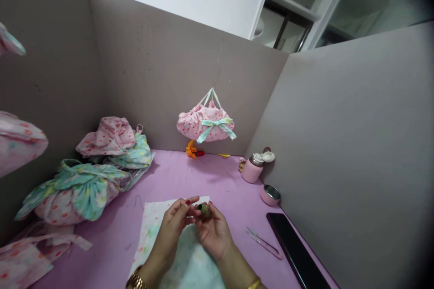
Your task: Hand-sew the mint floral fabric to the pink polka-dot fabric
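Over a pale floral cloth (149, 216), my two hands meet near the middle of the table. My right hand (215, 235) grips a small olive-green spool-like thing (205, 211) with a dark hole in its near end. Its exact kind is unclear. The fingers of my left hand (176, 216) are pinched together right beside the dark end. Whatever they hold, perhaps something thin, is too small to make out. Under both forearms the cloth lies flat on the purple table top (111, 244).
Bundled floral fabric pieces (81, 185) pile up at left. A pink gathered pouch (206, 122) hangs by a cord at the back. To the right lie thread snips (263, 243), a black phone-like slab (294, 248), a pink bowl (270, 195) and a pink flask (252, 169). Grey partitions (356, 144) enclose the table.
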Tool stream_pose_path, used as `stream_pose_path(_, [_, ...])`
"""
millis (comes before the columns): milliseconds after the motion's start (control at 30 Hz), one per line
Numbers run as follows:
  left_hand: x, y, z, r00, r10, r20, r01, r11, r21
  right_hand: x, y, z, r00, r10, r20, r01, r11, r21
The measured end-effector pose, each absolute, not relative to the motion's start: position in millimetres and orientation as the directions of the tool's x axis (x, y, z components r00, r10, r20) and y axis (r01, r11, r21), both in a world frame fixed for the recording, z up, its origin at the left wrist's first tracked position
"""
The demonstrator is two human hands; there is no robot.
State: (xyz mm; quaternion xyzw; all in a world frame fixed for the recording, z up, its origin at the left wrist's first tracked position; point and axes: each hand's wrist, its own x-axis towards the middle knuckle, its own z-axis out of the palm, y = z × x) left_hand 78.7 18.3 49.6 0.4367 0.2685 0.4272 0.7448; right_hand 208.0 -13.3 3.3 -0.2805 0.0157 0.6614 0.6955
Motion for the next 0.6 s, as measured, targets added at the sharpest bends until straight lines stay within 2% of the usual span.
stream_pose_path(100, [73.3, 23.5, 55.4, 0.511, 0.857, -0.072, -0.56, 0.395, 0.729, 198.7, -11.9, 1.0, 0.081, 0.906, -0.416, -0.932, -0.079, -0.353])
stream_pose_path(233, [62.6, 34.3, 61.3, 0.454, 0.889, -0.058, -0.636, 0.369, 0.678, 193.1, -0.2, 6.3, 0.0, 0.888, -0.46, -0.918, -0.182, -0.352])
stream_pose_path(433, [47.2, 48.3, 61.6, 0.309, 0.951, -0.022, -0.563, 0.202, 0.802, 210.6, 48.1, 40.5, 0.113, 0.913, -0.393, -0.909, -0.065, -0.413])
stream_pose_path(600, [51.7, 45.0, 54.7, 0.342, 0.94, 0.015, -0.403, 0.132, 0.906, 226.8, 57.1, 64.7, 0.225, 0.921, -0.316, -0.874, 0.048, -0.483])
